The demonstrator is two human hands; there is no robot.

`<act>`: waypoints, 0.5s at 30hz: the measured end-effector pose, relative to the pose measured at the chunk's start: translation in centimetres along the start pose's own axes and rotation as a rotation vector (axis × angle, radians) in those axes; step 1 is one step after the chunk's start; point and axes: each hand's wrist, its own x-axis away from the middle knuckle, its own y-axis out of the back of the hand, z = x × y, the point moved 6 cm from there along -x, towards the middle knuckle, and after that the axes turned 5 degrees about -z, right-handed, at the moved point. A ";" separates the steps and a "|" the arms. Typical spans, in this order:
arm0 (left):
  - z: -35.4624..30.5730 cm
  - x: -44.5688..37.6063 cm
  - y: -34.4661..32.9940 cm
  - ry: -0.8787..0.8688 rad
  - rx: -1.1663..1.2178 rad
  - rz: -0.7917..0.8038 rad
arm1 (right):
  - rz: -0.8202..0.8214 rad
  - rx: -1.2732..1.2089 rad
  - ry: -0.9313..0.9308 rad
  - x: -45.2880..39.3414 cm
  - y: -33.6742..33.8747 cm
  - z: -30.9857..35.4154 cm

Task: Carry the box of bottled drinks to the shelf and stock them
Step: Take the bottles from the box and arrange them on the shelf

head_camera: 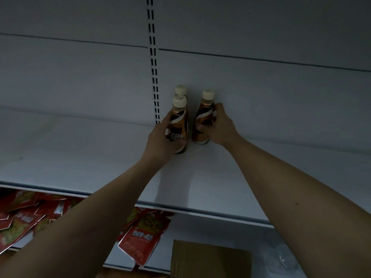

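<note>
The dim white shelf (80, 149) is nearly bare. Each hand, left hand (160, 140) and right hand (219, 127), grips a coffee bottle; the left bottle (177, 127) could knock the rear bottle (180, 90) over.

I count three brown plastic coffee bottles with cream caps: one in my left hand (160, 140), one in my right hand (219, 126), one behind my left.

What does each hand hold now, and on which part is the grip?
The left hand grips the front bottle around its lower body. The right hand grips the right bottle at mid-body. Both bottles are upright.
</note>
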 end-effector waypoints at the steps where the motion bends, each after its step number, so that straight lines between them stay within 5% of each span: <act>1: -0.1 0.2 0.0 0.018 -0.003 -0.007 | 0.008 0.004 -0.006 0.1 0.0 0.0; 11: -2.4 3.9 1.1 0.314 -0.247 -0.093 | 0.003 -0.045 -0.227 6.2 3.4 0.4; 15: -4.9 8.5 1.7 0.182 -0.455 -0.094 | 0.040 -0.039 -0.158 11.0 4.8 2.1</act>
